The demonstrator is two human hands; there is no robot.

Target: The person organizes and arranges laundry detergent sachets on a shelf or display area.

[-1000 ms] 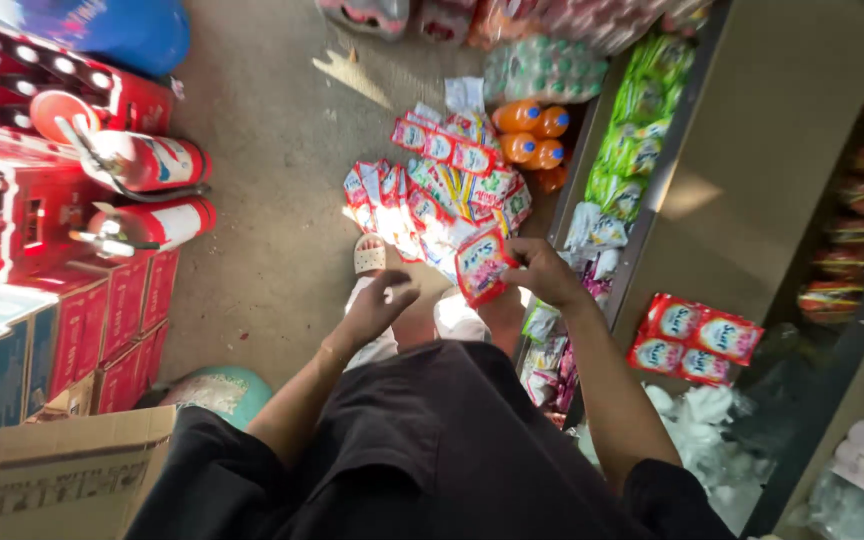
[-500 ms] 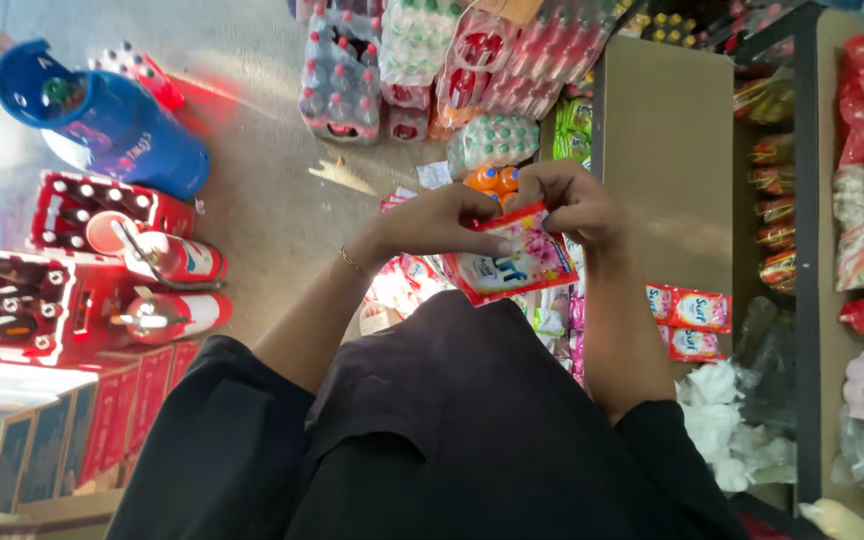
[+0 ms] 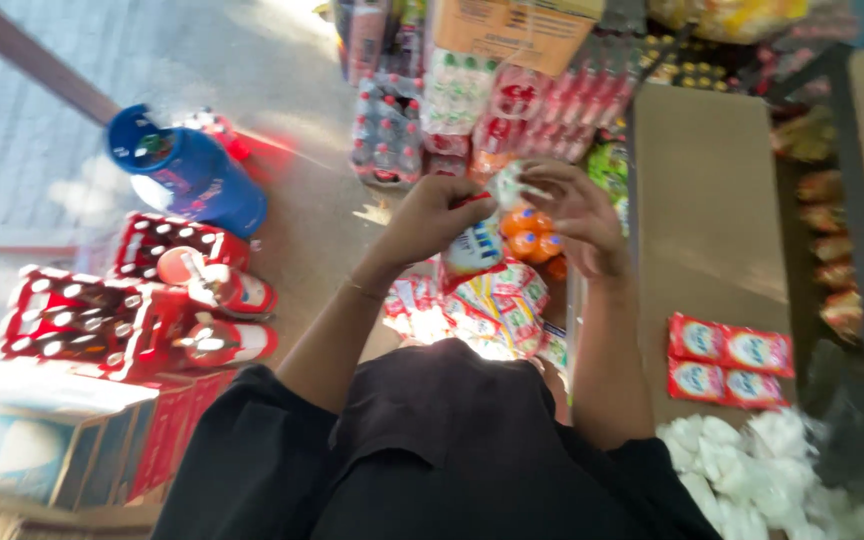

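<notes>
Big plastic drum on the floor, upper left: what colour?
Blue: the big plastic drum lies on its side on the floor beside red bottle crates. Head view, the only one, shows it.

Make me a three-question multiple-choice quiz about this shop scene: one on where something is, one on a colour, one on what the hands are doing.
1. Where is the big barrel?
A. On the floor, left of the hands
B. On the shelf at right
C. In the person's lap

2. What colour is the barrel?
A. Green
B. Blue
C. Yellow

3. What are the left hand and right hand doing?
A. Resting on the floor
B. Hanging apart, both empty
C. Raised together on a packet

Answers:
1 A, it lies on the floor by the red crates.
2 B, its body is plainly blue.
3 C, both hands pinch the packet's top.
</notes>
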